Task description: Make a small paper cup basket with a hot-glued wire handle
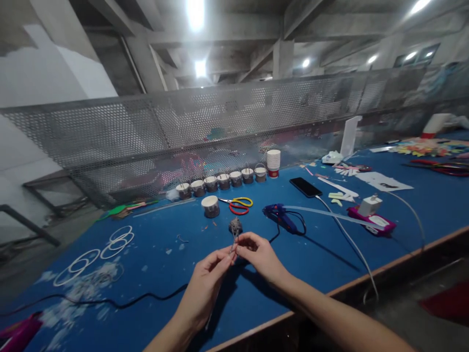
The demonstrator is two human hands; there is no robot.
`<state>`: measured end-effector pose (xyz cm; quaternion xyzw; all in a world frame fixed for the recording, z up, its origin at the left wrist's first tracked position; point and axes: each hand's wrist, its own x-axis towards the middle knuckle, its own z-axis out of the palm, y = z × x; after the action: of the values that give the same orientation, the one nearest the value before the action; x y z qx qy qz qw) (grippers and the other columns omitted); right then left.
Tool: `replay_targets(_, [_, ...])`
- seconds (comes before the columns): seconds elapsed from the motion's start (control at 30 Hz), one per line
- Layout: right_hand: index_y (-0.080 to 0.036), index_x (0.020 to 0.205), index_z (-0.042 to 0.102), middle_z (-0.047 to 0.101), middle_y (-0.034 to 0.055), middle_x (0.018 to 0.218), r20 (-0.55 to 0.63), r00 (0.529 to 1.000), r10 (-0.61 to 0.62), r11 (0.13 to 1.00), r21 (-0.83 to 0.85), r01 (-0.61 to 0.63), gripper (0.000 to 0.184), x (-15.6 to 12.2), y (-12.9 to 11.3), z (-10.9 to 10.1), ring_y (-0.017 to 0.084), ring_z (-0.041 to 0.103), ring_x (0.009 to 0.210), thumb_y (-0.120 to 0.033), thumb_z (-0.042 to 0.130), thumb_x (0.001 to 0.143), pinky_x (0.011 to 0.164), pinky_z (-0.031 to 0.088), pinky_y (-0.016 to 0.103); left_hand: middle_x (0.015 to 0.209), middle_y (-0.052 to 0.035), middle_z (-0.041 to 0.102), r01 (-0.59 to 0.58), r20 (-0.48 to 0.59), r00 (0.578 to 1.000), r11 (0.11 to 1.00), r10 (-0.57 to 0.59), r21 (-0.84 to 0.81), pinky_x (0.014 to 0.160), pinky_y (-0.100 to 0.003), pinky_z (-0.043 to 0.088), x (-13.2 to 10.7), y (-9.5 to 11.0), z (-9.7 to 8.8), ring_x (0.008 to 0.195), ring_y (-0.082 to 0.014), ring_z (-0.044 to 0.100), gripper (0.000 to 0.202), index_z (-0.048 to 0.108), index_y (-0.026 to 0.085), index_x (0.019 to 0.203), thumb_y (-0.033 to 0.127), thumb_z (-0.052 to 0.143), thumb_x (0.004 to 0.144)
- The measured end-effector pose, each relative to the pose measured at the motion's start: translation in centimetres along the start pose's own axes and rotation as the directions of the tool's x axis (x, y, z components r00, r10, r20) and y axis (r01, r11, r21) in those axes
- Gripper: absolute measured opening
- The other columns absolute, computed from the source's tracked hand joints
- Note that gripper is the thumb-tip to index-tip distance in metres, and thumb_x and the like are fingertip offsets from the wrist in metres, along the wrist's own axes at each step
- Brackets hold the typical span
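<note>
My left hand (209, 276) and my right hand (263, 256) meet fingertip to fingertip near the middle of the table. Both pinch thin grey cord (235, 236), which runs up to a small ball of grey cord (235, 225) lying just beyond the fingers. What exactly the fingertips do with the strands is too small to make out. Behind the ball stands a single white cup (211, 207) with a dark grey lower part. Red and yellow handled scissors (240, 205) lie beside this cup. A blue glue gun (281, 218) with a long clear stick rests right of my hands.
Along the perforated metal screen (205, 132) stands a row of several small grey-wrapped cups (223, 182), ending at a paper cup stack (273, 163). Right are a phone (305, 187) and a magenta power strip (371, 222) with cables. White rings (116, 242) and glue scraps lie left.
</note>
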<state>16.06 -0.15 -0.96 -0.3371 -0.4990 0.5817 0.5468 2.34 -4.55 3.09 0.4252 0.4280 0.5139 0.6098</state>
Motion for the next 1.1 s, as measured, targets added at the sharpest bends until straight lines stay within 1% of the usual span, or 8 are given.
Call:
replay_targets(0.13, [-0.015,0.072,0.064,0.067,0.0049,0.074,-0.051,0.998,-0.041,0.998,-0.039,0.039,0.021,-0.3,0.0,0.5,0.018,0.060,0.071,-0.035,0.069,0.066,0.073,0.046,0.032,0.101,-0.0099,0.069,0.006,-0.030,1.000,1.000,-0.006,0.006,0.095,-0.031,0.043,-0.4,0.0,0.1,0.105,-0.0232,0.059,0.020,0.065,0.014,0.063,0.032,0.073,0.066])
replay_targets(0.23, [-0.015,0.073,0.065,0.068,0.0051,0.075,-0.069,0.997,-0.044,0.998,-0.051,0.040,0.021,-0.6,0.1,0.6,0.018,0.060,0.070,-0.035,0.068,0.067,0.072,0.046,0.032,0.087,-0.0075,0.070,0.037,-0.073,0.997,0.994,-0.029,0.105,0.061,-0.025,0.054,-0.5,-0.2,-0.2,0.078,-0.0187,0.066,0.025,0.066,0.015,0.074,0.039,0.070,0.068])
replay_targets(0.33, [-0.016,0.071,0.066,0.068,0.0042,0.075,-0.093,0.995,-0.045,0.996,-0.085,0.037,0.020,-0.8,0.3,0.5,0.017,0.059,0.069,-0.035,0.069,0.066,0.070,0.046,0.031,0.048,0.0054,0.051,0.059,-0.111,0.993,0.975,-0.036,0.213,0.032,-0.016,0.029,-0.3,-0.5,-0.8,0.034,-0.0058,0.042,0.031,0.062,0.016,0.075,0.047,0.066,0.070])
replay_targets(0.4, [-0.016,0.070,0.066,0.067,0.0033,0.071,-0.091,0.995,-0.035,0.994,-0.106,0.025,0.021,-0.8,0.4,0.5,0.017,0.058,0.067,-0.036,0.069,0.066,0.067,0.045,0.029,0.042,0.0110,0.035,0.046,-0.132,0.991,0.975,-0.018,0.217,0.032,-0.014,0.019,-0.2,-0.6,-1.1,0.031,-0.0017,0.024,0.033,0.059,0.016,0.072,0.049,0.065,0.070])
replay_targets(0.5, [-0.016,0.070,0.066,0.066,0.0023,0.068,-0.080,0.997,-0.017,0.995,-0.097,0.009,0.021,-0.8,0.4,0.6,0.016,0.057,0.065,-0.036,0.070,0.066,0.066,0.045,0.028,0.044,0.0123,0.030,0.015,-0.176,0.984,0.983,0.018,0.183,0.034,-0.014,0.017,-0.2,-0.6,-1.2,0.036,-0.0022,0.020,0.034,0.057,0.017,0.078,0.047,0.068,0.067])
replay_targets(0.77, [-0.015,0.067,0.066,0.062,0.0002,0.061,-0.086,0.996,0.005,0.998,-0.069,-0.011,0.019,-1.0,0.0,0.9,0.014,0.054,0.059,-0.034,0.070,0.064,0.062,0.044,0.027,0.041,0.0133,0.031,-0.052,-0.232,0.968,0.982,0.095,0.184,0.036,-0.015,0.017,-0.3,-1.0,-1.5,0.034,-0.0023,0.022,0.037,0.044,0.020,0.067,0.045,0.071,0.064])
replay_targets(0.97, [-0.015,0.067,0.068,0.063,0.0004,0.060,-0.103,0.994,0.021,0.996,-0.082,-0.029,0.019,-1.2,0.1,1.2,0.012,0.052,0.057,-0.034,0.069,0.063,0.059,0.043,0.026,0.049,0.0079,0.047,-0.050,-0.232,0.967,0.969,0.108,0.241,0.037,-0.017,0.019,-0.4,-1.0,-1.6,0.033,-0.0011,0.027,0.037,0.050,0.017,0.062,0.049,0.068,0.065])
replay_targets(1.1, [-0.015,0.067,0.069,0.060,-0.0003,0.056,-0.106,0.993,0.046,0.997,-0.063,-0.053,0.022,-1.2,0.1,1.3,0.011,0.050,0.051,-0.036,0.070,0.062,0.054,0.041,0.025,0.047,0.0068,0.047,-0.032,-0.227,0.970,0.970,0.089,0.242,0.037,-0.017,0.019,-0.8,-0.7,-1.2,0.034,-0.0024,0.026,0.035,0.055,0.016,0.062,0.050,0.065,0.067])
